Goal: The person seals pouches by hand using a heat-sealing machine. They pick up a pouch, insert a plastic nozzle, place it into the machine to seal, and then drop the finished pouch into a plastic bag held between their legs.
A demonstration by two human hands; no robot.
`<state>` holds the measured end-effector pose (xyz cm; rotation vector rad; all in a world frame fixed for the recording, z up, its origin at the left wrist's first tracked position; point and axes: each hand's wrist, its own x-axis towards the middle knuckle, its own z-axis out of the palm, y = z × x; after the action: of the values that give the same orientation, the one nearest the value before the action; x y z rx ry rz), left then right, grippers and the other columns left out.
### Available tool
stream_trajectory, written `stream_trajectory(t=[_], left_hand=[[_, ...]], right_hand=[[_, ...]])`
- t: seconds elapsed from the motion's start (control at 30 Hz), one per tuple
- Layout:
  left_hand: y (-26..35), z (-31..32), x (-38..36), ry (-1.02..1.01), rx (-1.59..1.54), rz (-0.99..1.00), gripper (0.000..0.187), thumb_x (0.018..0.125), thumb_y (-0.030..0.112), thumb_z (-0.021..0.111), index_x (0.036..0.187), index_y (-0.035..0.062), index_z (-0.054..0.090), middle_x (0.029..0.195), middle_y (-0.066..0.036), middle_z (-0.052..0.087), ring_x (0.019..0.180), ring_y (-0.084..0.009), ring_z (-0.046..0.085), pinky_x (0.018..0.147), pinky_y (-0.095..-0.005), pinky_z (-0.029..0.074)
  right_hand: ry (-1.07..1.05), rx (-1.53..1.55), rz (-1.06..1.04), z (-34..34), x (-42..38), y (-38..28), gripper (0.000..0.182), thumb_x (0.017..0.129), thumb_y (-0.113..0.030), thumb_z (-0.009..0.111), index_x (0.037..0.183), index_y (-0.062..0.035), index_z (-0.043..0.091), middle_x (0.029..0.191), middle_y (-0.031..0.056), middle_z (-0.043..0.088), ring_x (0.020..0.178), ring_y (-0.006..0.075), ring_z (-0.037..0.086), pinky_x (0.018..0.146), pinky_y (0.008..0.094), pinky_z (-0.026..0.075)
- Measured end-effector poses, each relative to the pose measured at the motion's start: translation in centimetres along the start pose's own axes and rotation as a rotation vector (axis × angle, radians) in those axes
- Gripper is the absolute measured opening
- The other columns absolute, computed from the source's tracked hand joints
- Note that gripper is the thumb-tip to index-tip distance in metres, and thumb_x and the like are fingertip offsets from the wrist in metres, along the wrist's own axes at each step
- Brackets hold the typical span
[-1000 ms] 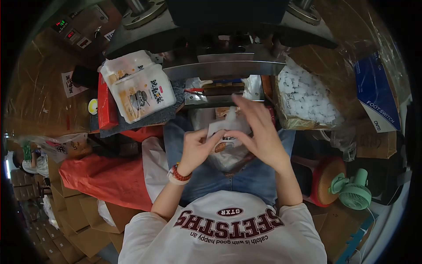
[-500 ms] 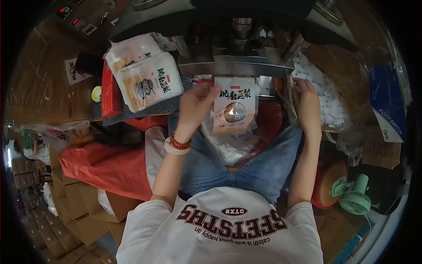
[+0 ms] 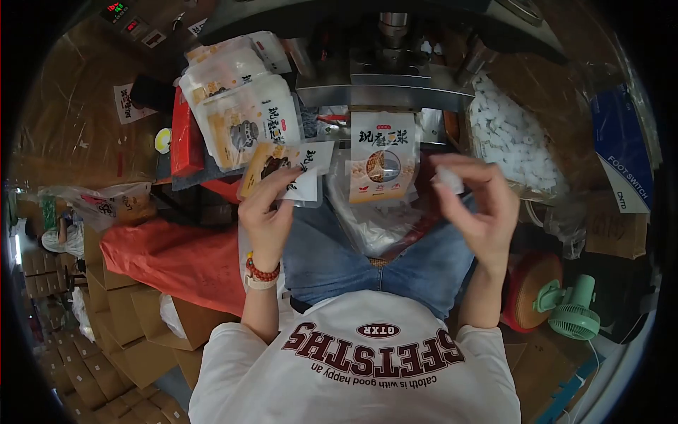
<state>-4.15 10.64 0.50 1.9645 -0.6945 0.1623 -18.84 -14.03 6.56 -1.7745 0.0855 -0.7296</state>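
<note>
My left hand (image 3: 267,212) grips a printed pouch (image 3: 311,152) with a white and yellow face, held tilted left of the machine's front. Between the thumb and fingers of my right hand (image 3: 482,205) is a small white piece (image 3: 450,179). Another printed pouch (image 3: 383,159) hangs upright at the metal press (image 3: 385,92), between my two hands. Below that pouch, clear plastic (image 3: 374,230) lies between my legs. A stack of similar pouches (image 3: 251,120) rests on the left, just beyond my left hand.
A bin of small white pieces (image 3: 512,134) stands at the right. Left of the pouch stack is a red box (image 3: 185,138). A green fan (image 3: 573,311) and a blue-white box (image 3: 620,152) are farther right. Cardboard boxes (image 3: 134,332) fill the lower left.
My left hand has moved left and now holds a pouch. My right hand has come from the bin of white pieces towards the middle, with a white piece in its fingers.
</note>
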Motion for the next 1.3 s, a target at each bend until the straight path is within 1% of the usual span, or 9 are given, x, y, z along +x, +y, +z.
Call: stream_trajectory(t=[0.2,0.37,0.47,0.63,0.83,1.0,1.07,1.17,1.3], left_hand=[[4.5,0.8,-0.5,0.031,0.259,0.374,0.038,0.064,-0.006,0.059,0.099,0.0061,0.070,0.100,-0.007,0.071,0.098,-0.0258,0.066,0.082,-0.0337,0.052],[5.5,0.5,0.3,-0.172,0.171,0.489,0.042,0.061,-0.005,0.059,0.100,0.0049,0.070,0.101,-0.009,0.071,0.090,-0.0257,0.068,0.074,-0.0311,0.054],[5.1,2.9,0.5,-0.233,-0.088,0.402,0.026,0.070,-0.003,0.063,0.094,0.0013,0.071,0.083,-0.010,0.070,0.067,-0.0184,0.067,0.057,-0.0253,0.050],[1.0,9.0,1.6,-0.275,-0.579,-0.419,0.025,0.088,0.018,0.071,0.074,-0.0027,0.067,0.058,0.000,0.060,0.051,-0.0008,0.048,0.043,-0.0224,0.035],[1.8,10.0,5.6,-0.283,-1.020,-0.691,0.021,0.089,0.018,0.070,0.093,-0.0026,0.069,0.087,-0.004,0.069,0.074,-0.0049,0.061,0.066,-0.0217,0.048],[1.1,7.4,5.6,-0.351,-0.557,-0.468,0.040,0.089,0.029,0.069,0.114,-0.0017,0.061,0.105,-0.011,0.068,0.093,-0.0152,0.064,0.083,-0.0322,0.048],[1.1,4.6,5.3,0.242,0.857,0.212,0.061,0.085,0.033,0.070,0.135,0.0050,0.048,0.128,-0.013,0.057,0.116,-0.0259,0.055,0.103,-0.0460,0.033],[-4.9,1.7,3.1,-0.142,0.825,0.201,0.078,0.081,0.035,0.070,0.146,0.0116,0.033,0.143,-0.013,0.043,0.130,-0.0300,0.041,0.110,-0.0529,0.016],[-4.4,-1.0,0.7,-0.118,0.261,-0.027,0.044,0.073,-0.001,0.061,0.116,0.0058,0.065,0.115,-0.009,0.067,0.109,-0.0270,0.063,0.093,-0.0413,0.048]], right_hand=[[-0.185,-0.498,-0.399,4.0,0.1,0.9,0.033,0.073,-0.011,0.077,0.101,0.0017,0.064,0.076,0.0117,0.057,0.067,0.0284,0.055,0.060,0.0362,0.047],[-0.330,-0.418,-0.438,2.3,0.6,-1.3,0.041,0.072,-0.015,0.078,0.108,0.0008,0.064,0.077,0.0100,0.055,0.066,0.0246,0.054,0.059,0.0335,0.044],[-0.307,-0.354,-0.263,2.0,1.1,-0.7,0.047,0.073,-0.018,0.078,0.113,-0.0004,0.063,0.076,0.0091,0.054,0.065,0.0215,0.052,0.058,0.0314,0.043],[0.141,-0.535,-0.022,-1.4,2.6,0.2,0.033,0.082,-0.010,0.072,0.113,-0.0018,0.064,0.078,0.0041,0.057,0.068,0.0090,0.051,0.060,0.0229,0.041],[0.094,-0.970,-0.026,-4.6,5.9,9.5,0.019,0.088,-0.008,0.060,0.104,-0.0009,0.063,0.098,0.0146,0.060,0.093,0.0350,0.058,0.078,0.0428,0.047],[-0.063,-1.016,0.049,-6.0,4.9,9.4,0.022,0.084,0.002,0.056,0.106,0.0025,0.061,0.103,0.0187,0.059,0.093,0.0400,0.058,0.077,0.0425,0.048],[-0.073,-1.043,0.060,-6.4,5.0,9.2,0.021,0.086,0.001,0.055,0.106,0.0024,0.061,0.103,0.0185,0.059,0.091,0.0365,0.059,0.076,0.0401,0.048],[0.117,-0.972,0.070,-5.4,4.6,7.8,0.019,0.090,-0.002,0.055,0.108,0.0025,0.060,0.103,0.0163,0.059,0.086,0.0275,0.061,0.074,0.0345,0.048],[0.284,-0.198,0.089,-1.7,2.9,2.2,0.020,0.096,-0.009,0.053,0.110,0.0043,0.058,0.105,0.0124,0.060,0.078,0.0152,0.059,0.073,0.0271,0.046]])
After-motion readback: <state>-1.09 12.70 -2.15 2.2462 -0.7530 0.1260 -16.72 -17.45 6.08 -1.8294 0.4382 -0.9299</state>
